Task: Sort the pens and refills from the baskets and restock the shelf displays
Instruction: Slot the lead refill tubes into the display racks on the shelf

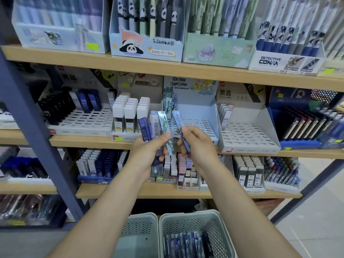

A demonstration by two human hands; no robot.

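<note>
My left hand (149,148) grips a fanned bunch of slim lead refill cases (155,125), purple, clear and patterned, in front of the middle shelf. My right hand (195,144) pinches one blue-grey refill case (179,121), tilted, just right of the bunch. Behind both hands stands a white cartoon display tray (202,112) with a few refills at its back left. Below, at my feet, the right basket (219,231) holds several blue and dark refill packs; the left basket (147,220) shows only its bare floor.
A wooden shelf edge (89,141) runs behind my hands. Beside the cartoon tray are a tray of white-capped 100-count cases (130,112), a black HB 07 display (61,107) and a nearly bare white slotted tray (245,135). A blue upright post (37,127) slants at left.
</note>
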